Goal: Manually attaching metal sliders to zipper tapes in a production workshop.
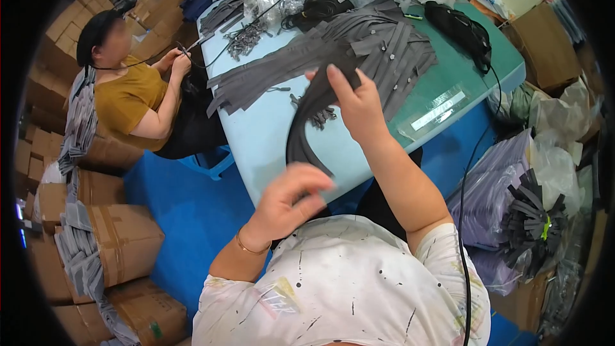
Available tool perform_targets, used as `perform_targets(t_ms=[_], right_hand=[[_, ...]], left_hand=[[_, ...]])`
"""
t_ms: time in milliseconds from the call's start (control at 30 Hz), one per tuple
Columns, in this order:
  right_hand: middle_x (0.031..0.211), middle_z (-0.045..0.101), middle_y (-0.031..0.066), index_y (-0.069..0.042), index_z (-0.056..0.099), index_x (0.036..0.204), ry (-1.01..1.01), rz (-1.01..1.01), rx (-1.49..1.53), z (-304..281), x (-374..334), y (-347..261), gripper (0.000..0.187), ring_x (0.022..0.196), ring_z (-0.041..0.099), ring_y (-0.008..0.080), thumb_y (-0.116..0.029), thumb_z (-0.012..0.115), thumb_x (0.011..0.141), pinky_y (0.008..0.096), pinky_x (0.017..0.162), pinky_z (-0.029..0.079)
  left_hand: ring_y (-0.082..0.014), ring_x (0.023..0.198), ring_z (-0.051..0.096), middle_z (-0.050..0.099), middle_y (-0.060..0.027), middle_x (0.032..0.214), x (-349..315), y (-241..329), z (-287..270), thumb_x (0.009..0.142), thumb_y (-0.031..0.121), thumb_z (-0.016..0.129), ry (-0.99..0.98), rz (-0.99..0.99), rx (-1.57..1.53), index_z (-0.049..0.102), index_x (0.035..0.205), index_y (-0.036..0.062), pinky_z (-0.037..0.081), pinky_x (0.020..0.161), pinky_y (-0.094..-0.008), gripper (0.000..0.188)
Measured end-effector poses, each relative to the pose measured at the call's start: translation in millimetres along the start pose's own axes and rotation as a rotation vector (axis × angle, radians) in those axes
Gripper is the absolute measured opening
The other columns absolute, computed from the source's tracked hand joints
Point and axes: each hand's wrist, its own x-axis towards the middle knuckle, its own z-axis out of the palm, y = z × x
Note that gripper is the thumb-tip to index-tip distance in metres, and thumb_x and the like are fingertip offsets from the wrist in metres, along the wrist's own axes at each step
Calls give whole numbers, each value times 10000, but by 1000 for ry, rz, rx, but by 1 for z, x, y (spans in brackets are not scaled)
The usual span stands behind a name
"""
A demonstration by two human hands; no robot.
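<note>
Dark strip (311,101), pinched in the right hand (359,104), curving down to just beyond the left hand (286,200); left grip impossible to make out through blur. Below the right fingertips, small clustered pieces (325,116), partly covered.

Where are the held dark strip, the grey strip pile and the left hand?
Dark strip (314,96): head view, on its curved upper stretch.
Grey strip pile (413,49): head view, on its right part.
Left hand (282,200): head view, on its blurred back.
</note>
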Motion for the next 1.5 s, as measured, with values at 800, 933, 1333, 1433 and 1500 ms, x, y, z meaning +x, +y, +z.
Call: perform_targets(t_ms=[800,933,1333,1433,1500], right_hand=[[1042,604,56,35,541,1138,-669,542,-90,-50,-132,1,339,906,545,90,-61,630,825,243,793,450],[875,620,34,-12,609,1010,-241,248,-448,-33,-101,6,216,728,565,71,-61,648,803,209,628,457],[802,570,8,-59,602,874,-145,-171,-788,-1,-65,36,205,711,532,113,-43,709,700,232,556,410],[779,586,19,-82,608,873,-52,-162,-760,0,-67,41,221,681,559,134,-79,722,684,260,528,447],[779,593,19,-82,614,885,-132,-54,-728,-4,-66,43,220,686,563,125,-81,721,693,250,543,448]], left_hand=[[-231,921,609,569,-143,1101,10,-42,-43,918,179,492,578,-279,-884,460,1207,-13,514,731,-279,348],[-233,820,645,601,-169,1062,17,-42,-26,893,180,540,367,-455,-858,497,1148,-26,525,663,-265,330],[-185,693,642,631,-137,964,20,-52,-4,876,204,583,260,-527,-700,506,1115,16,515,593,-251,314],[-177,685,638,630,-134,964,21,-51,-3,880,213,578,260,-526,-678,503,1119,12,516,597,-253,321],[-172,680,635,628,-134,968,22,-51,-2,886,219,569,250,-531,-639,508,1117,11,516,601,-256,316]])
